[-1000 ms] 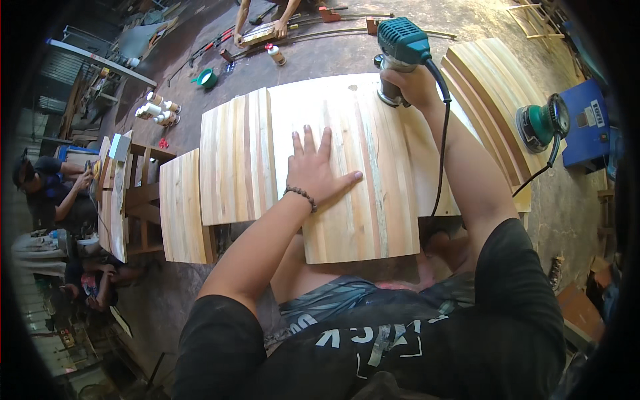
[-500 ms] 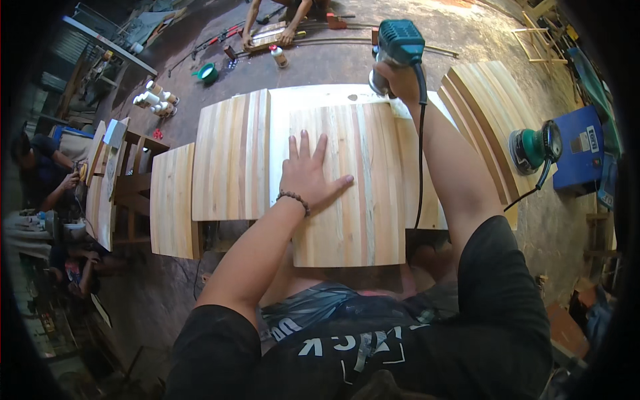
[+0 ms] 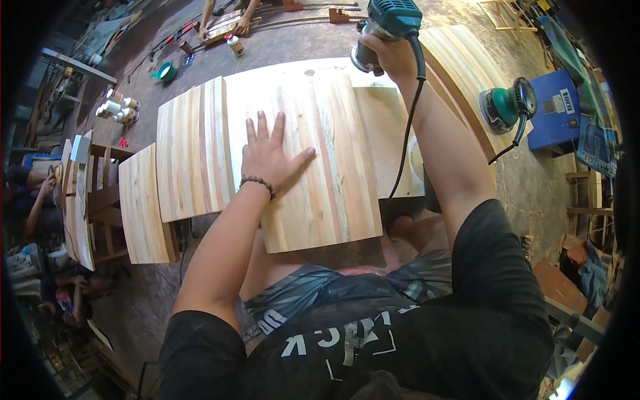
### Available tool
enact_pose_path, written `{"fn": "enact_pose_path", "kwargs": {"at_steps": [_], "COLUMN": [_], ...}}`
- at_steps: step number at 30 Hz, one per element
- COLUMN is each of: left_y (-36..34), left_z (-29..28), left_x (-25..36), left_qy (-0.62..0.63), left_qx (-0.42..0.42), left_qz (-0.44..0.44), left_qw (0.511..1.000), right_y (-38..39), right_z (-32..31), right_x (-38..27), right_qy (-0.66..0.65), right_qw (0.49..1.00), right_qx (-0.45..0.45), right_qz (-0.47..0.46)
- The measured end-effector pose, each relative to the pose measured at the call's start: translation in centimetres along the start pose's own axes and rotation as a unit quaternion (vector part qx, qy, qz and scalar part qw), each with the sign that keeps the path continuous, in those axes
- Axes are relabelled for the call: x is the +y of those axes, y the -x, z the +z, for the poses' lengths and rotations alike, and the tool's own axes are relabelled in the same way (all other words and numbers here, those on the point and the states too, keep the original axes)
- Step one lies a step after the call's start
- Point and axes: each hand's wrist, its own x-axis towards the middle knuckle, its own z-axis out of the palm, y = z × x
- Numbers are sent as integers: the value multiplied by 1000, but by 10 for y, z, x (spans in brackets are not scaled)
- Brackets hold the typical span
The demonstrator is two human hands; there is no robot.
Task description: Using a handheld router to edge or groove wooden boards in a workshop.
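Note:
My left hand [image 3: 270, 157] lies flat on a striped laminated wood board [image 3: 327, 193], its fingers spread. A beaded bracelet circles that wrist. At the board's far right corner, my right hand [image 3: 395, 59] is wrapped round the metal body of a teal trim router [image 3: 395, 19]. Its silver base is down at the edge, though whether it touches the board I cannot tell. From the router a black cord [image 3: 408, 127] hangs past my forearm toward me. Under the board is a white work surface [image 3: 293, 68].
More laminated boards [image 3: 193, 150] stand to the left, one smaller panel [image 3: 143, 207] beside them. At right, a green sander [image 3: 501, 110] rests on stacked boards [image 3: 460, 57] near a blue box [image 3: 555, 113]. White bottles [image 3: 119, 107] and a green bowl [image 3: 164, 72] sit on the floor. Co-workers' hands [image 3: 241, 25] work beyond.
My view has shifted, so the whole scene sits further left and higher. My left hand stays flat on the board, and the router is still at its far right corner.

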Motion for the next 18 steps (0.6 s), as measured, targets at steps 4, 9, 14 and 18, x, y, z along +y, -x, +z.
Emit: {"fn": "enact_pose_path", "kwargs": {"at_steps": [4,9,14,18], "left_y": [1,0,2,1], "left_z": [2,2,6,15], "left_x": [-1,-1,-2,-2], "left_qy": [13,37,21,9], "left_qx": [4,13,16,39], "left_qz": [-9,0,-7,4], "left_qw": [1000,999,1000,999], "right_y": [15,60,119,173], "right_z": [-1,-19,-45,-72], "right_x": [-6,-32,-53,-61], "right_qy": [-10,-26,-66,-42], "right_qw": [1000,999,997,994], "right_qx": [-4,-39,16,-62], "right_qz": [8,-1,-45,80]}}
